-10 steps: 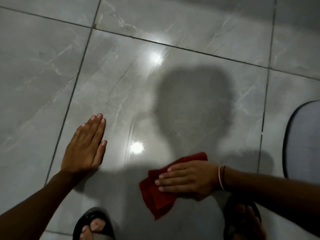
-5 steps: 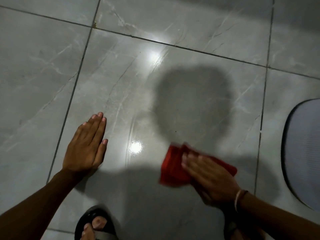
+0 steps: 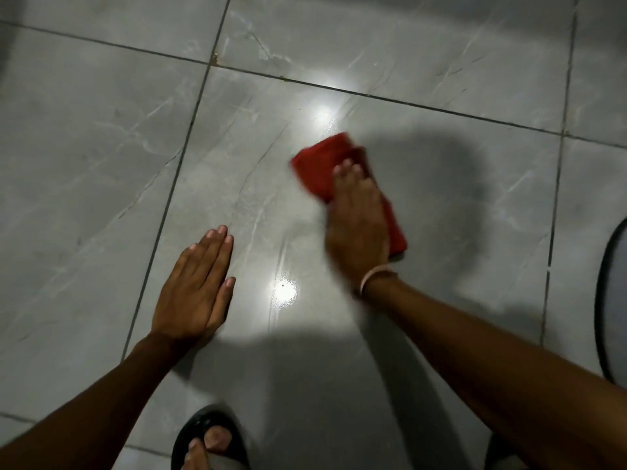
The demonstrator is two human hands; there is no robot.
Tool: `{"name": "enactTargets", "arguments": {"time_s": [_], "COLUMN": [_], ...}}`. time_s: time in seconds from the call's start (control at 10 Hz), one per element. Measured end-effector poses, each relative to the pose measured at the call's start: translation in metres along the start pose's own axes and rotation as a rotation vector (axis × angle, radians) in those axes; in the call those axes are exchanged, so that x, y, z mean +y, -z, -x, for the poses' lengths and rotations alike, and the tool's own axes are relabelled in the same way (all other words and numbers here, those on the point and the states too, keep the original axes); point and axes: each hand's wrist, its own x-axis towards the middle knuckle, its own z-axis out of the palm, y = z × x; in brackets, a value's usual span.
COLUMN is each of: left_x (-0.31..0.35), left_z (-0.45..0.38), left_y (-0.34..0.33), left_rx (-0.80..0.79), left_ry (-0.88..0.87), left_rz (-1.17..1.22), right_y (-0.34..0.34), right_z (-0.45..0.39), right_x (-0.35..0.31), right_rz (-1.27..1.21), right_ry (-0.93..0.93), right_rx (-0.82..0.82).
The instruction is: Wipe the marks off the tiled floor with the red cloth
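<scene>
The red cloth (image 3: 320,166) lies folded on the glossy grey tiled floor (image 3: 441,205), in the upper middle of the central tile. My right hand (image 3: 356,225) presses flat on top of it, fingers pointing away from me, covering its middle; a pale band circles the wrist. My left hand (image 3: 195,286) rests flat on the same tile to the left, palm down, fingers together, holding nothing. A small dark speck (image 3: 282,285) sits in the light reflection between my hands. Faint streaks run along the tile near the cloth.
Dark grout lines (image 3: 163,212) divide the tiles. A grey mat with a dark rim (image 3: 610,300) lies at the right edge. My foot in a black sandal (image 3: 207,439) shows at the bottom. Shadows of my head and arms fall over the central tile.
My right hand has pushed the red cloth away from me, from near my feet up towards the far grout line. The left hand has stayed planted on the tile.
</scene>
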Motion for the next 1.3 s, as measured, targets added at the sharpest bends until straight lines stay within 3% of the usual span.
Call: {"name": "enactTargets", "arguments": {"time_s": [0.1, 0.2, 0.3, 0.4, 0.5, 0.6, 0.8, 1.0, 1.1, 1.2, 1.3], "left_x": [0.003, 0.013, 0.035, 0.071, 0.123, 0.194, 0.375, 0.541, 0.559, 0.537, 0.499], "left_z": [-0.002, -0.004, -0.015, -0.051, -0.102, -0.158, -0.222, -0.198, -0.177, -0.174, -0.19], "left_y": [0.006, 0.024, 0.066, 0.127, 0.198, 0.278, 0.356, 0.286, 0.238, 0.227, 0.276], "left_rx": [-0.04, -0.147, -0.238, -0.218, -0.147, -0.065, 0.049, -0.107, -0.273, -0.278, -0.233], "left_ry": [0.001, 0.026, 0.049, 0.045, -0.048, -0.228, -0.559, -0.639, -0.608, -0.587, -0.52], "left_rz": [0.008, -0.037, -0.082, -0.052, 0.002, -0.033, -0.029, 0.045, 0.11, 0.181, 0.168], "right_y": [0.018, 0.049, 0.089, 0.156, 0.241, 0.338, 0.475, 0.448, 0.401, 0.396, 0.45], "right_z": [0.07, 0.091, 0.08, 0.054, 0.032, 0.025, 0.049, 0.126, 0.156, 0.159, 0.127], "right_x": [-0.002, 0.015, 0.032, 0.047, 0.058, 0.078, 0.167, 0.244, 0.263, 0.263, 0.252], "right_rz": [0.004, -0.023, -0.135, -0.393, -0.504, -0.532, -0.268, -0.111, -0.066, -0.07, -0.129], "right_ry": [0.5, 0.586, 0.302, -0.094, -0.369, -0.427, -0.513, -0.654, -0.656, -0.641, -0.694], "right_rx": [-0.221, -0.372, -0.415, -0.36, -0.033, 0.277, 0.573, 0.399, 0.184, 0.178, 0.217]}}
